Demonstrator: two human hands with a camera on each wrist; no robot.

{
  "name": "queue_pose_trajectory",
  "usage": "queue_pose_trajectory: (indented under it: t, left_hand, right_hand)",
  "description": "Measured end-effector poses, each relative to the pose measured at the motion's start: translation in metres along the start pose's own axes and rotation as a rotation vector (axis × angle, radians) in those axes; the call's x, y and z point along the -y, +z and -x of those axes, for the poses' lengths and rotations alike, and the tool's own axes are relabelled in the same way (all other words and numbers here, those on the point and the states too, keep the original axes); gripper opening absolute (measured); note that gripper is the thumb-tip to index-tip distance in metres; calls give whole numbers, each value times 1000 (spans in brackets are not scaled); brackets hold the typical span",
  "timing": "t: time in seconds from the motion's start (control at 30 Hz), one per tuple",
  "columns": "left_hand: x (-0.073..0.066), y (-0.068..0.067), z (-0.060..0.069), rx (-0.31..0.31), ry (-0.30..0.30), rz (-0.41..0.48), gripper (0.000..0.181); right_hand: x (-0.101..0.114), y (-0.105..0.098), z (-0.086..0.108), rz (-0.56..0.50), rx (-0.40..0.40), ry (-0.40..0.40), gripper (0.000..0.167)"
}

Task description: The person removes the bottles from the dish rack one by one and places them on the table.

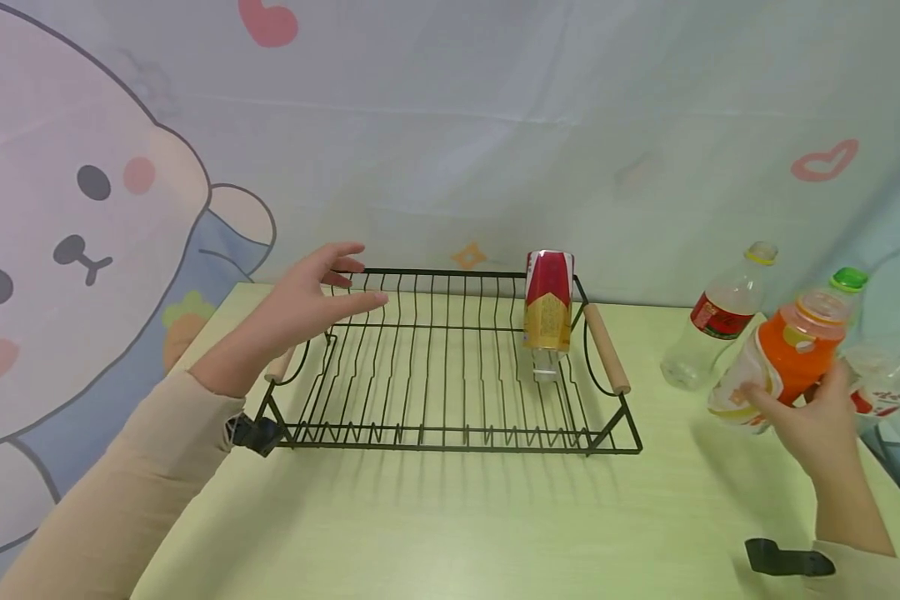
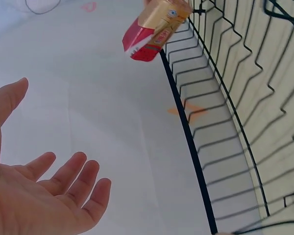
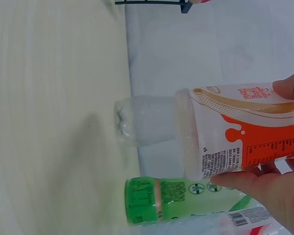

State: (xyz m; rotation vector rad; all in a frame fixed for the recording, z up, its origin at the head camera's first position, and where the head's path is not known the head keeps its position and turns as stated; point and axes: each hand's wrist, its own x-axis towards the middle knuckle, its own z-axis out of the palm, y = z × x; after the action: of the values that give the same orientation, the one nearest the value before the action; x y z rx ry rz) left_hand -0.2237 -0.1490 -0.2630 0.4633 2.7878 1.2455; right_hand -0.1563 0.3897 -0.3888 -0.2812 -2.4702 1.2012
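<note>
My right hand (image 1: 821, 421) grips a plastic bottle (image 1: 798, 354) with an orange and white label, tilted and lifted off the table at the right. In the right wrist view, thumb and fingers wrap the bottle (image 3: 255, 132) from both sides. My left hand (image 1: 307, 292) hovers over the left end of a black wire rack (image 1: 435, 450) with wooden handles; its fingers are spread and hold nothing. A red and gold can (image 1: 549, 300) sits at the rack's back right, with a small clear piece below it. The left wrist view also shows the can (image 2: 154, 32).
Right of the rack stands a clear bottle (image 1: 720, 317) with a red label. A green-capped bottle (image 1: 849, 279) is partly hidden behind the held one; its green label (image 3: 142, 200) shows from the right wrist. Another clear bottle (image 1: 896, 375) stands far right. A printed cloth (image 1: 450, 167) hangs behind the table.
</note>
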Motion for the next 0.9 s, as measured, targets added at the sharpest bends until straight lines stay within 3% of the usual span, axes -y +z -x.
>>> queue_pose_trajectory:
  t: [0.13, 0.57, 0.73, 0.9]
  left_hand:
    - [-9, 13, -16, -6, 20, 47, 80]
    - [-50, 62, -57, 35, 58, 169, 79]
    - [-60, 78, -69, 44, 73, 204, 80]
    - [-64, 97, -82, 29, 50, 214, 81]
  right_hand:
    - [-6, 3, -1, -21, -11, -20, 71]
    - [-10, 12, 0, -17, -8, 49, 79]
    - [-12, 12, 1, -9, -13, 54, 79]
    - [-15, 12, 3, -10, -39, 17, 74]
